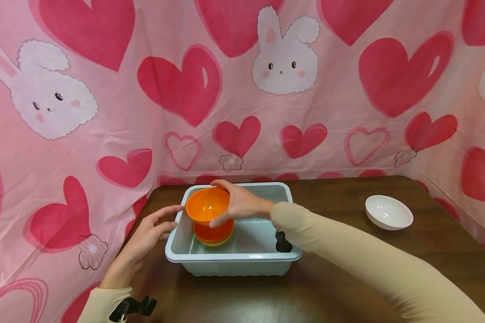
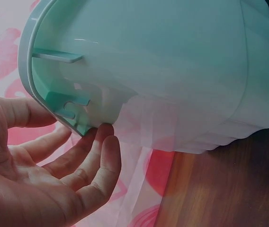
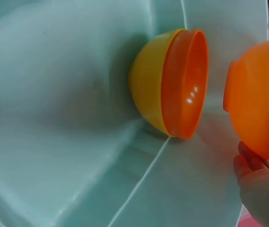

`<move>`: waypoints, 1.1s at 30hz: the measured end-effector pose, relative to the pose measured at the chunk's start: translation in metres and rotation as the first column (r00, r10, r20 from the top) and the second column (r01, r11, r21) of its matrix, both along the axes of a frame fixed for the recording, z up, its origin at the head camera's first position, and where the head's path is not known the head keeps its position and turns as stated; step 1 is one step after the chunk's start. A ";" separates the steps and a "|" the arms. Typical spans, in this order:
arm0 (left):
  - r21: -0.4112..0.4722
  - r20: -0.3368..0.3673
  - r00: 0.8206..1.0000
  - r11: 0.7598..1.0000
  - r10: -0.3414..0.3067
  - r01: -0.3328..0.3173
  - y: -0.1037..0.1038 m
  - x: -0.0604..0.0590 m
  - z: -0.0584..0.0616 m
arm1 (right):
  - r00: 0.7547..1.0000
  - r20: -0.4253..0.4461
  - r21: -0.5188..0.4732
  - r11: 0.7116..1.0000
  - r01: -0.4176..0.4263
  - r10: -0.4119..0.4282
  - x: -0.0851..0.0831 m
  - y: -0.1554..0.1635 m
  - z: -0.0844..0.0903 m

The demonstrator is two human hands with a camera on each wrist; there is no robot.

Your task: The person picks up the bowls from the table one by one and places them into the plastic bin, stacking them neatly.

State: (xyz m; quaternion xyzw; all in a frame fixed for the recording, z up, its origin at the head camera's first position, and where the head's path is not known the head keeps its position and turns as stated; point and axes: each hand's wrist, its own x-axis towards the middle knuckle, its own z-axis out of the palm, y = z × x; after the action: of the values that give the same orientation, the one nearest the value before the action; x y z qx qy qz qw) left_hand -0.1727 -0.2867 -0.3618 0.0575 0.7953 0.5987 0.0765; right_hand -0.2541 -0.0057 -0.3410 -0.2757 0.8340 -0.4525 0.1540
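Observation:
My right hand [image 1: 242, 202] grips an orange bowl [image 1: 204, 204] by its rim, thumb on the near side and fingers at the far side. The bowl is tilted and held over the left part of a pale grey-green plastic basin [image 1: 234, 258]. Below it inside the basin sits another orange bowl [image 3: 184, 90], nested in a yellow bowl [image 3: 148, 80]. In the right wrist view the held bowl is apart from this stack. My left hand [image 1: 151, 231] is at the basin's left rim, its fingers loosely bent and fingertips right at the edge.
A white bowl [image 1: 388, 213] stands on the right side of the dark wooden table [image 1: 331, 193]. Behind and at the sides hangs a pink cloth [image 1: 234, 98] with hearts and rabbits. A black wrist mount [image 1: 283, 242] shows under the right sleeve.

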 end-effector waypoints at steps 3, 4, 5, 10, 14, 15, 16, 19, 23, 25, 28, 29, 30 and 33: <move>0.001 -0.001 1.000 1.000 0.001 -0.001 0.000 0.000 0.000 | 1.000 -0.005 0.026 1.000 -0.010 0.010 0.000 -0.001 -0.004; 0.003 -0.001 1.000 1.000 0.001 -0.001 0.000 0.000 0.000 | 1.000 -0.010 0.037 0.999 -0.011 0.012 -0.001 -0.002 -0.006; 0.005 -0.001 1.000 1.000 0.001 -0.001 0.000 0.000 0.000 | 1.000 -0.011 0.047 0.999 -0.012 0.013 0.000 -0.002 -0.007; 0.013 -0.004 1.000 1.000 -0.003 0.003 0.000 0.001 0.000 | 1.000 -0.004 0.075 0.997 -0.009 0.010 0.001 -0.003 -0.013; 0.014 -0.005 1.000 1.000 -0.005 0.006 0.000 0.000 0.000 | 1.000 0.001 0.087 0.996 -0.011 0.011 0.002 -0.003 -0.015; 0.014 -0.005 1.000 1.000 -0.006 0.006 0.000 0.000 0.000 | 1.000 0.001 0.092 0.996 -0.014 0.014 0.002 -0.003 -0.015; 0.013 -0.005 1.000 1.000 -0.006 0.006 0.000 0.000 0.000 | 1.000 -0.001 0.097 0.995 -0.017 0.017 0.002 -0.003 -0.016; 0.013 -0.005 1.000 1.000 -0.004 0.004 0.001 0.000 0.001 | 1.000 -0.011 0.110 0.994 -0.023 0.024 0.002 -0.003 -0.017; 0.014 -0.005 1.000 1.000 -0.002 0.002 0.000 0.000 0.000 | 1.000 -0.011 0.129 0.991 -0.025 0.027 0.002 -0.004 -0.018; 0.013 -0.007 1.000 1.000 -0.001 0.001 0.000 0.000 0.000 | 0.999 -0.010 0.143 0.989 -0.029 0.031 0.003 -0.004 -0.020; 0.008 -0.007 1.000 1.000 0.000 0.000 -0.001 0.000 0.000 | 0.999 -0.012 0.158 0.987 -0.040 0.043 0.003 -0.006 -0.022; 0.006 -0.007 1.000 1.000 0.000 0.000 -0.001 0.000 0.000 | 0.999 -0.017 0.165 0.985 -0.041 0.044 0.003 -0.006 -0.023; 0.005 -0.006 1.000 1.000 0.000 0.000 -0.001 0.000 0.000 | 0.999 -0.022 0.172 0.984 -0.040 0.044 0.003 -0.006 -0.023; 0.007 -0.002 1.000 1.000 -0.003 0.003 -0.001 0.001 0.000 | 0.998 -0.036 0.187 0.982 -0.037 0.044 0.003 -0.007 -0.025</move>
State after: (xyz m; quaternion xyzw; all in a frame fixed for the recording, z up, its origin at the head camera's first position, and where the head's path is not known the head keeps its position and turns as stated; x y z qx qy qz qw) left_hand -0.1719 -0.2872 -0.3617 0.0597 0.7933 0.6011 0.0763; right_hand -0.2508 -0.0126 -0.3656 -0.2860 0.8699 -0.3635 0.1715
